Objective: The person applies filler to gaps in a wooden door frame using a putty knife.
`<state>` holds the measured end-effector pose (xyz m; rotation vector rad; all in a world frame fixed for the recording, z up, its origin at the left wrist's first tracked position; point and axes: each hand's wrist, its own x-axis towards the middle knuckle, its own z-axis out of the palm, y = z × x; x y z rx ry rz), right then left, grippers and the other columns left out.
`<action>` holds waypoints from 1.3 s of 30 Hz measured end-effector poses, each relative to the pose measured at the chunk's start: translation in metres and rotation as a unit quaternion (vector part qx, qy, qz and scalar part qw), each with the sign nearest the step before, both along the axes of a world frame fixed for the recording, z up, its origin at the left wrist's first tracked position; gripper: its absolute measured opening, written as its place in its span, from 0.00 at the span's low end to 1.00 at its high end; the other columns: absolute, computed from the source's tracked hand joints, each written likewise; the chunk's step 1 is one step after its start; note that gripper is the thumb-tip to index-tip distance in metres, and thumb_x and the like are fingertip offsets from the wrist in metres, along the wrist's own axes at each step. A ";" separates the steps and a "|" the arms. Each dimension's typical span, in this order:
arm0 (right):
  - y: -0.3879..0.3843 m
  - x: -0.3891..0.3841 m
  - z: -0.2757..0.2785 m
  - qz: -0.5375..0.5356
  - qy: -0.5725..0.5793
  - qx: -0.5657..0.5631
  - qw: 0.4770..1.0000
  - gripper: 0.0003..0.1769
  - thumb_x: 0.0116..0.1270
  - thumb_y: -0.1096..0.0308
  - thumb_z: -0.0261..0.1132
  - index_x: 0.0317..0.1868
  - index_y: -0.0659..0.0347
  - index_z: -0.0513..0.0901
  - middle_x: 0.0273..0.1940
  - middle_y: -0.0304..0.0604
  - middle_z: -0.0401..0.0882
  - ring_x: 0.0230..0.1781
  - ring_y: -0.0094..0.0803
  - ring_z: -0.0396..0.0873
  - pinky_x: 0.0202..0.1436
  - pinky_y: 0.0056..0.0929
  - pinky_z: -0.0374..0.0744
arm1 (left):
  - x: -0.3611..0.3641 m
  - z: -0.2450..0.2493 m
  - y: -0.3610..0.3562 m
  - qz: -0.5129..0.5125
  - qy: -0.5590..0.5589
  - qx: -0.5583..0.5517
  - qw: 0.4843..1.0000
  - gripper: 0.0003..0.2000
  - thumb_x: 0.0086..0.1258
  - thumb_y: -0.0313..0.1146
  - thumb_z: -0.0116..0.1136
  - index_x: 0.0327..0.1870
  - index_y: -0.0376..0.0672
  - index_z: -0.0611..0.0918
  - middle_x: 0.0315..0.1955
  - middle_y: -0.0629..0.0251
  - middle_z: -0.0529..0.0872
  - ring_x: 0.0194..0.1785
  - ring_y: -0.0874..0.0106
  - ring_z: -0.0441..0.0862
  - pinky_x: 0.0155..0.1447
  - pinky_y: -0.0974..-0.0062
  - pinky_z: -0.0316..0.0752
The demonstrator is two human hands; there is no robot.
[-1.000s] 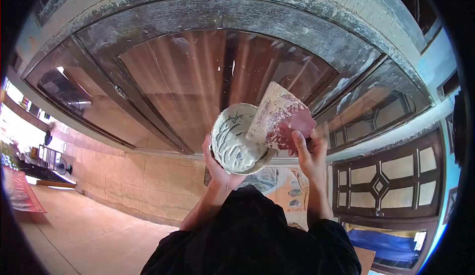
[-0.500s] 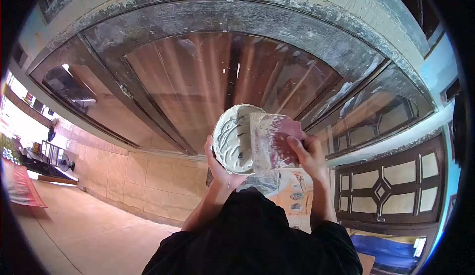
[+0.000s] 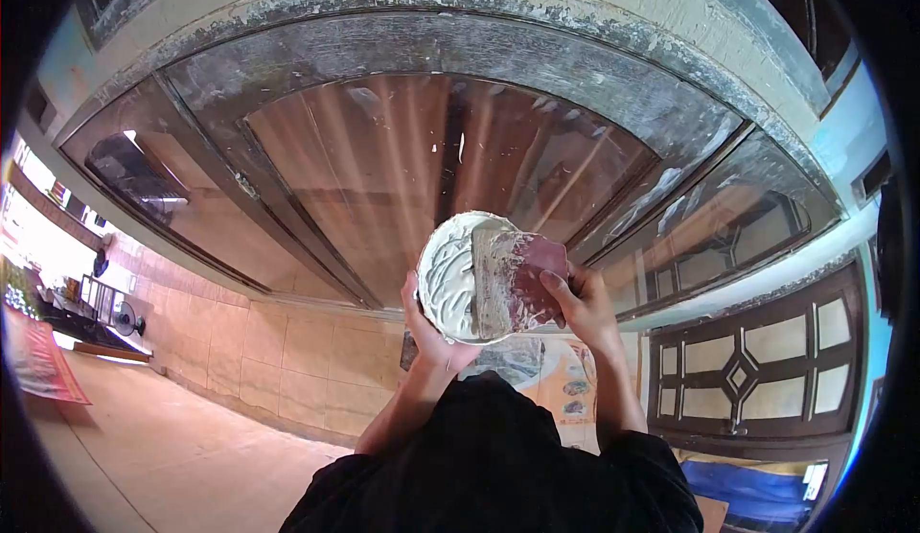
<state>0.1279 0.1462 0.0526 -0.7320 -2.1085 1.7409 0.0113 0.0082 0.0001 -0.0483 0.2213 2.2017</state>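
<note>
My left hand (image 3: 433,332) grips a round tub of white putty (image 3: 447,274) from its lower left side, fingers curled round the wall. The putty surface is ridged with curved strokes. In my right hand (image 3: 586,311) is a flat reddish putty spreader (image 3: 539,279), the thumb lying on its upper face. Its whitish, putty-smeared blade lies across the right half of the tub's opening and covers that part. Both hands are held in front of my chest, close before a glazed wooden window frame.
Ahead stands a wooden frame (image 3: 364,44) with worn, patchy paint and brown curtains (image 3: 383,150) behind glass. A panelled dark door (image 3: 747,370) is at the right. A standing fan (image 3: 126,317) is at the far left, past the tiled floor (image 3: 192,428).
The spreader has moved left, further over the tub, and its blade now covers more of the opening. The tub has shifted slightly right and down in view.
</note>
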 end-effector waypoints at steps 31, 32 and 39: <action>0.033 0.025 0.011 -0.086 0.471 -0.025 0.878 0.20 0.67 0.78 0.49 0.58 0.75 0.71 0.59 0.54 0.71 0.59 0.32 0.71 0.63 0.29 0.68 | -0.014 -0.007 0.003 -0.012 0.061 -0.013 0.998 0.32 0.64 0.62 0.42 0.62 0.48 0.71 0.59 0.61 0.73 0.61 0.56 0.69 0.64 0.47 0.63; 0.035 0.027 0.015 -0.086 0.472 -0.025 0.877 0.20 0.67 0.78 0.49 0.58 0.75 0.71 0.59 0.54 0.71 0.59 0.32 0.71 0.63 0.29 0.68 | -0.014 -0.007 0.002 -0.012 0.062 -0.013 0.998 0.32 0.64 0.62 0.42 0.62 0.48 0.71 0.59 0.61 0.73 0.61 0.56 0.69 0.64 0.47 0.63; 0.047 0.019 0.085 -0.244 0.573 -0.157 0.766 0.25 0.66 0.79 0.58 0.63 0.70 0.65 0.48 0.43 0.78 0.42 0.18 0.76 0.42 0.17 0.77 | -0.014 -0.006 0.002 0.004 0.093 -0.014 0.996 0.32 0.64 0.62 0.41 0.63 0.50 0.70 0.61 0.62 0.70 0.63 0.56 0.67 0.65 0.47 0.61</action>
